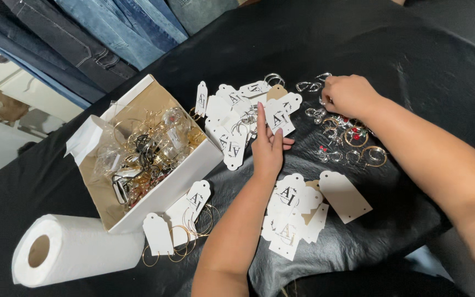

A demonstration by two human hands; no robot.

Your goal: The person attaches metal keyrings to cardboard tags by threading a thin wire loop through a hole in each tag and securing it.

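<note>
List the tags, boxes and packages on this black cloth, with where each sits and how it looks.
Card tags: white, arch-topped heap under the left hand.
Near tags: white pile, one tan.
Box: white, open, holding jewellery, left.
Paper towel roll: white, near left.

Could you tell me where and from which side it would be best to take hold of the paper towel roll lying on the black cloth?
Probably around its middle, from above: the paper towel roll lies on its side, its hollow core facing left, with the white box close behind it.
</note>
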